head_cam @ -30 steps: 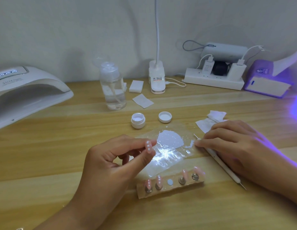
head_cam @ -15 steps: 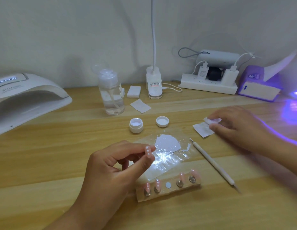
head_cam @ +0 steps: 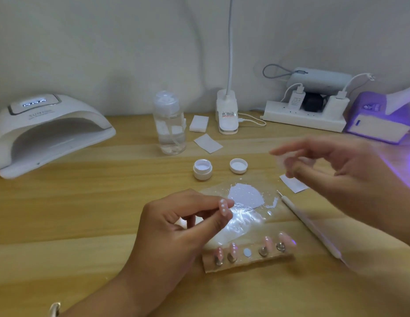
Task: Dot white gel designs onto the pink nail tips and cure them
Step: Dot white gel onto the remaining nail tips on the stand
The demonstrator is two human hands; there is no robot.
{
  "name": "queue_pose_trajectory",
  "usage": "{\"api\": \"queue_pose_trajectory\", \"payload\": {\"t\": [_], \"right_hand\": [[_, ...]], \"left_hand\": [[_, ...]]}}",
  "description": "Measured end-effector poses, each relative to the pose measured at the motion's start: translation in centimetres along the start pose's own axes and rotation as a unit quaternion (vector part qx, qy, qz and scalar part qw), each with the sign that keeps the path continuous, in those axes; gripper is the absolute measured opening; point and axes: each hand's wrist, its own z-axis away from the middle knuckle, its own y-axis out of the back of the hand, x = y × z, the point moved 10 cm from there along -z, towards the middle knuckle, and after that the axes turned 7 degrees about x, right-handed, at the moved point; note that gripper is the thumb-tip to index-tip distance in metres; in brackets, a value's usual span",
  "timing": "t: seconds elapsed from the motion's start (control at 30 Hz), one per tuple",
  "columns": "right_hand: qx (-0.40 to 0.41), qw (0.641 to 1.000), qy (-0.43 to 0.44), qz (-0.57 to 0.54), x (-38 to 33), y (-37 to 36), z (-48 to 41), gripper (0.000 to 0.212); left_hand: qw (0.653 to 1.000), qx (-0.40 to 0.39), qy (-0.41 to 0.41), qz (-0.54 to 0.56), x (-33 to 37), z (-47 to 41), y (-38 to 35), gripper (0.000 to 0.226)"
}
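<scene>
My left hand (head_cam: 176, 229) pinches a pink nail tip (head_cam: 223, 208) with white dots between thumb and forefinger, above a plastic sheet (head_cam: 245, 219) that carries a puddle of white gel (head_cam: 245, 197). My right hand (head_cam: 350, 175) is raised and blurred at the right, with its fingers closed on a small white wipe (head_cam: 282, 161). The dotting tool (head_cam: 307, 223) lies loose on the table below that hand. A cardboard holder strip (head_cam: 249, 263) near me carries several pink tips. The two left ones (head_cam: 219, 252) have dots, and the middle seat (head_cam: 246, 252) is bare.
An open gel jar (head_cam: 202, 169) and its lid (head_cam: 238, 165) stand behind the sheet. A large white curing lamp (head_cam: 46, 131) is at far left, a lit purple UV lamp (head_cam: 378, 124) at far right. Between them are a pump bottle (head_cam: 169, 124), wipes (head_cam: 208, 143), a lamp base (head_cam: 227, 115) and a power strip (head_cam: 304, 117). One wipe (head_cam: 293, 184) lies flat.
My right hand let go of the dotting tool, moved back to the wipes, and has lifted one off the table. My left hand keeps holding the dotted tip in place.
</scene>
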Motion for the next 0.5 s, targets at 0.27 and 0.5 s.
{"api": "queue_pose_trajectory", "payload": {"t": [0.27, 0.5], "right_hand": [[-0.016, 0.997, 0.032, -0.072, -4.3, -2.5, -2.5, 0.019], [0.071, 0.992, 0.101, -0.041, -6.8, -3.6, -13.7, 0.009]], "left_hand": [[0.999, 0.026, -0.035, 0.020, 0.6, -0.2, 0.6, 0.007], [0.999, 0.016, -0.043, 0.003, 0.5, -0.4, 0.5, 0.005]]}}
